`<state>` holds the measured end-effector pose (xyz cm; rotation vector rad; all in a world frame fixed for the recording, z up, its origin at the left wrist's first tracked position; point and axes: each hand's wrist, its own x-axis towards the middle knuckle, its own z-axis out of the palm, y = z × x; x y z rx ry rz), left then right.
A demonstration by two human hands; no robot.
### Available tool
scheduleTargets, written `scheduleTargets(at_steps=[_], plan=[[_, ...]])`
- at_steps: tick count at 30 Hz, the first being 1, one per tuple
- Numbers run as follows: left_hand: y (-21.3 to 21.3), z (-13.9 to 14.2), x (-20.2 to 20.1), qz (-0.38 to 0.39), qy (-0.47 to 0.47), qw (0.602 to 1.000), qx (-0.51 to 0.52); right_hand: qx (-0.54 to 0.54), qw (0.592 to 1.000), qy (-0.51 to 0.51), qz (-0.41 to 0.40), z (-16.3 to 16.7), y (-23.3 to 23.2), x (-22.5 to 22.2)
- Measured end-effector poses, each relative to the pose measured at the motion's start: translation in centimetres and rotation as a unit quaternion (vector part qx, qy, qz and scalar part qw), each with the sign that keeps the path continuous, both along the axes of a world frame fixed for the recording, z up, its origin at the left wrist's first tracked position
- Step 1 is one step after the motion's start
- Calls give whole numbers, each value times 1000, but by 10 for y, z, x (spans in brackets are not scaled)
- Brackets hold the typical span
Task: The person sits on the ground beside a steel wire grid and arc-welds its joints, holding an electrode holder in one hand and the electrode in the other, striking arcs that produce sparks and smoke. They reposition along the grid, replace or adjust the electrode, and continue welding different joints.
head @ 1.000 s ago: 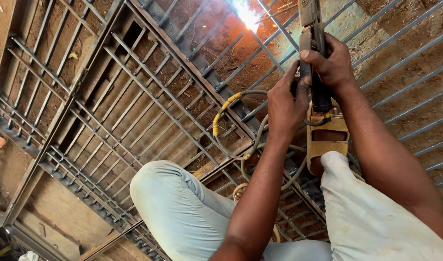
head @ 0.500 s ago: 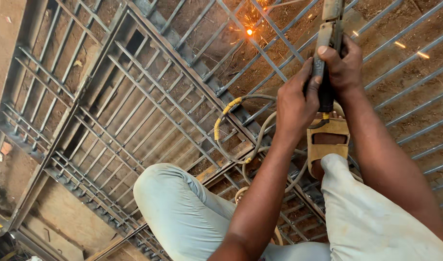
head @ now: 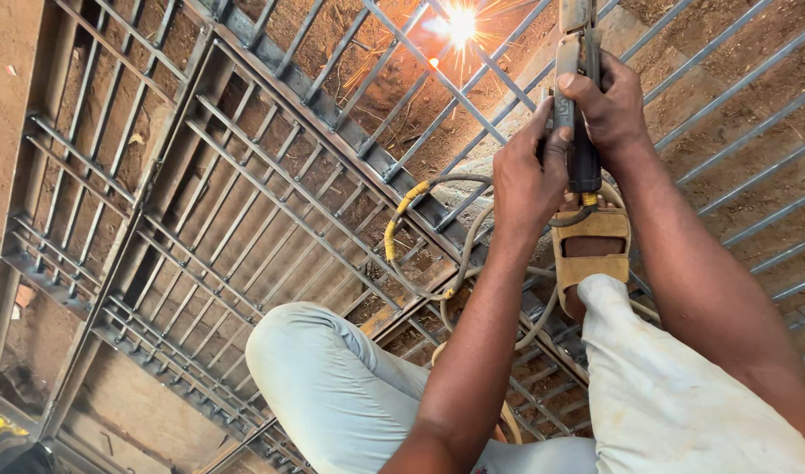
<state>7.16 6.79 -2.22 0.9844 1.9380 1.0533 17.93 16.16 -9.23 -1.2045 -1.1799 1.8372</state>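
- Steel bars of a gate [head: 271, 202] lie flat on the dirt ground [head: 754, 96] under you, and you crouch on them with both knees bent.
- Your right hand [head: 606, 107] is closed round the holder [head: 580, 96], gripping its dark handle from the right.
- Your left hand [head: 527, 180] is closed on the same handle just below and to the left, thumb pressed against it.
- From the holder's lower end a cable [head: 455, 254] loops down over the bars, with a yellow sleeve [head: 395, 224] on one stretch.
- Bright sparks [head: 460, 26] burst at the bars near the top edge, left of the holder.
- Your sandal [head: 591, 254] rests on the bars beneath your hands.
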Motion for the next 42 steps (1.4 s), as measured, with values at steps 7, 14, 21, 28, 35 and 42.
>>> scheduleTargets(at_steps=[7,14,21,28,35,42], plan=[[-3,0,1,-7,-12,1000,-17,19,1000,-8,19,-3,-1,3],[-5,3,0,2,-14,1000,-23,23,999,-10,27,-1,-2,2],[-3,6,-1,-2,-16,999,-32,15,1000,-6,24,3,-1,-1],[-4,3,-1,11,-19,999,-28,37,998,-38,33,1,1,-2],[-5,1,-1,17,-6,1000,12,41,998,-30,25,-3,-1,-3],[-1,8,-3,3,-59,994,-92,21,999,-14,25,-6,1,-2]])
